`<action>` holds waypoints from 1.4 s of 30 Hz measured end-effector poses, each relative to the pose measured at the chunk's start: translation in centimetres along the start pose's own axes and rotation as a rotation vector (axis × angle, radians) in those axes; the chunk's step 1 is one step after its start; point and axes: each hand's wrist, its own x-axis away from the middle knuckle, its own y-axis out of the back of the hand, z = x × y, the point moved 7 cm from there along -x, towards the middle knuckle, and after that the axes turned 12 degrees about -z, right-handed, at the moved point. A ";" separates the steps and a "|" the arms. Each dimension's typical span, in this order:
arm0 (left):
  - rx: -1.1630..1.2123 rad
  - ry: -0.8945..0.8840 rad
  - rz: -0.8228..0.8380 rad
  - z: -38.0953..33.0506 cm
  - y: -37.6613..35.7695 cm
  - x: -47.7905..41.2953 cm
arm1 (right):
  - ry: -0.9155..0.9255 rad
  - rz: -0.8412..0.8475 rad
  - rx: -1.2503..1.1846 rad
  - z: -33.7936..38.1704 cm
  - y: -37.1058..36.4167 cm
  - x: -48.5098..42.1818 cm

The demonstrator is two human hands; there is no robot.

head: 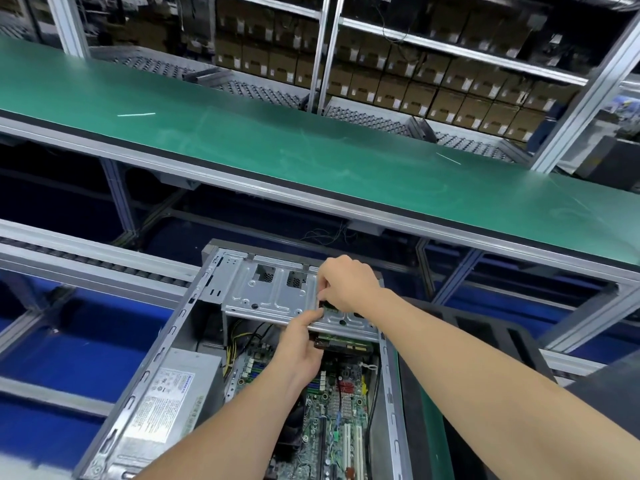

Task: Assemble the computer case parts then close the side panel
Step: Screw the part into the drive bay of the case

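An open grey computer case [166, 344] lies on its side in front of me, with the green motherboard [332, 410] and a silver power supply [173, 393] exposed. Across its far end sits a silver metal drive cage [263, 292]. My left hand [301, 348] grips the cage's near edge from below, thumb on top. My right hand [346, 285] reaches over the cage's right part, fingers curled down and pinching a small dark part at the cage. A drive [346, 342] with a green board shows just under the cage.
A long green conveyor belt [311, 143] runs across behind the case. Roller rails [86, 265] pass on the left over a blue floor. A dark foam tray [485, 341] lies to the right of the case. Shelves of brown boxes [415, 81] stand at the back.
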 end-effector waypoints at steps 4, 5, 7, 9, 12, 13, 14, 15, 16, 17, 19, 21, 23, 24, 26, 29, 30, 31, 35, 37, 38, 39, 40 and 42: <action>0.019 0.009 -0.007 0.1 0.1 0.0 | -0.005 0.052 0.038 -0.4 -1.0 0.0; 0.020 0.007 -0.005 0.0 0.1 0.0 | -0.013 0.053 0.036 -0.5 -1.1 0.1; 0.007 -0.003 -0.003 -0.1 0.1 0.0 | -0.031 0.054 0.007 -0.8 -1.4 0.1; -0.005 -0.012 -0.015 -0.1 0.2 0.1 | -0.039 0.070 -0.021 -0.7 -1.4 0.0; 0.001 -0.016 -0.032 0.1 0.2 0.1 | -0.016 0.097 -0.007 -0.4 -1.2 -0.2; 0.002 -0.015 -0.030 0.1 0.1 0.1 | -0.009 0.105 0.000 -0.4 -1.2 -0.1; 0.004 -0.013 -0.032 0.2 0.1 0.2 | 0.004 0.115 0.010 -0.2 -1.3 -0.1; 0.006 -0.011 -0.035 0.2 0.1 0.3 | 0.020 0.126 0.027 -0.1 -1.3 0.0; 0.004 -0.009 -0.037 0.2 0.0 0.6 | 0.037 0.134 0.047 0.0 -1.4 0.1; 0.005 -0.004 -0.039 0.3 -0.1 0.8 | 0.043 0.138 0.060 0.0 -1.3 0.2; 0.024 0.020 -0.044 0.3 -0.2 1.2 | 0.012 0.137 0.027 -0.5 -0.9 0.1; 0.053 0.048 -0.048 0.4 -0.3 1.4 | -0.035 0.143 -0.050 -1.4 0.1 0.1; 0.075 0.057 -0.053 0.3 -0.4 1.5 | -0.089 0.125 -0.103 -2.8 1.7 0.3; 0.089 0.058 -0.055 0.3 -0.5 1.7 | -0.119 0.089 -0.132 -3.7 2.6 0.5; 0.122 0.058 -0.050 0.6 -1.1 2.2 | -0.170 -0.006 -0.187 -5.6 4.1 1.3; 0.088 0.047 -0.123 1.9 -1.1 3.2 | -0.272 -0.101 -0.287 -8.7 5.0 3.9; 0.058 0.045 -0.149 2.2 -1.0 3.6 | -0.310 -0.117 -0.317 -9.8 4.9 4.9; 0.043 0.045 -0.171 2.3 -1.0 3.8 | -0.338 -0.121 -0.333 -10.7 4.8 5.9; -0.059 0.043 -0.322 2.9 -0.6 5.5 | -0.432 -0.128 -0.338 -13.9 3.7 11.2; -0.145 -0.022 -0.449 3.1 -0.5 6.9 | -0.485 -0.139 -0.345 -15.2 3.0 13.9; -0.170 -0.077 -0.499 3.2 -0.6 7.8 | -0.510 -0.133 -0.342 -15.8 2.5 15.2; -0.210 -0.150 -0.504 3.3 -1.1 8.7 | -0.533 -0.119 -0.341 -16.2 2.0 16.5; -0.271 -0.226 -0.439 3.6 -2.2 9.5 | -0.556 -0.100 -0.350 -16.7 1.4 17.6; -0.448 -0.305 -0.198 5.4 -5.2 11.0 | -0.601 -0.063 -0.387 -17.6 0.0 19.7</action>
